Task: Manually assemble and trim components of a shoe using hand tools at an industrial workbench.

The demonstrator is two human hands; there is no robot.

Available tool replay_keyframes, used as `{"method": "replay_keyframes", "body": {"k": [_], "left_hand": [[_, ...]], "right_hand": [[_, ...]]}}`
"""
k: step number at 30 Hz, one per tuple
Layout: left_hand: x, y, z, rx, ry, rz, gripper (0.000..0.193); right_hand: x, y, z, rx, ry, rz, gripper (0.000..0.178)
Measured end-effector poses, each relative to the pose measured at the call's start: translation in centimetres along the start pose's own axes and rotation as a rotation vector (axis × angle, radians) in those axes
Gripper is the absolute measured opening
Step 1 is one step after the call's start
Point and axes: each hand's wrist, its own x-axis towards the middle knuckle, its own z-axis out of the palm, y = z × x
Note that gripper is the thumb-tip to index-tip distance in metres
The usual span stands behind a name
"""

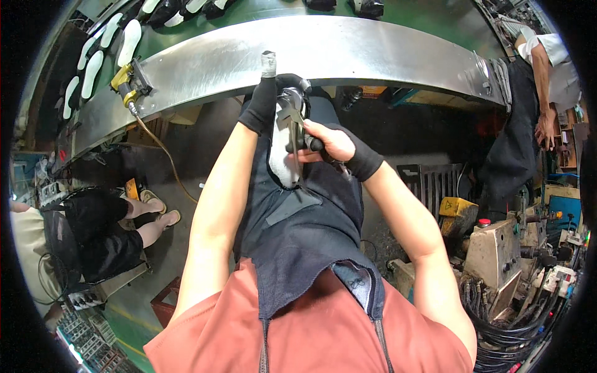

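A dark shoe (287,133) sits upside down in front of the person's chest, its pale insole side facing up, just below the curved steel bench (348,53). Metal pliers (292,121) lie across the shoe's upper end, their jaws at its edge. The left hand (264,93), in a black glove with a taped fingertip pointing up toward the bench, wraps the far end of the shoe; its fingers are closed around the shoe. The right hand (333,144), wearing a black wrist sleeve, is clenched on the pliers' handles, knuckles up, just beside the shoe's right edge. Both bare forearms rise from the lower edge and meet over a dark apron (298,236) worn over an orange shirt (311,336). On the bench at left rests a yellow air tool (127,84) with a hose (161,149) hanging to the floor. Beyond the bench, white soles (93,68) lie in a row on a green belt (249,18). A seated person's legs (134,214) show at left, another person (541,81) stands at far right, and a machine (497,248) with black hoses stands lower right.
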Motion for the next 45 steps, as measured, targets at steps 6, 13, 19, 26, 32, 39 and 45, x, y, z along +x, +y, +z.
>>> {"method": "replay_keyframes", "body": {"k": [6,13,19,26,32,39,45], "left_hand": [[-3.0,-0.7,0.3,-0.131,0.028,0.226,0.08],[-13.1,3.9,3.2,-0.028,-0.12,0.281,0.063],[-20.2,3.4,4.3,0.302,-0.155,0.138,0.107],[-17.8,-0.6,3.0,0.142,-0.143,0.18,0.087],[-12.9,3.9,1.8,-0.008,-0.246,0.042,0.078],[-16.1,1.9,3.0,0.359,-0.306,0.227,0.055],[-15.9,1.9,3.5,0.456,-0.228,0.216,0.052]], "right_hand": [[-2.4,4.0,4.1,-0.537,0.237,-0.255,0.048],[-7.1,11.2,3.7,-0.922,0.231,-0.639,0.02],[-11.8,11.1,2.5,-1.367,-0.112,-0.612,0.033],[-10.6,10.6,1.8,-1.272,-0.111,-0.7,0.028],[-9.0,4.9,1.8,-1.381,-0.113,-0.496,0.024],[-9.7,9.5,1.1,-1.299,-0.156,-0.765,0.035],[-10.4,8.3,0.9,-1.371,-0.186,-0.685,0.035]]}}
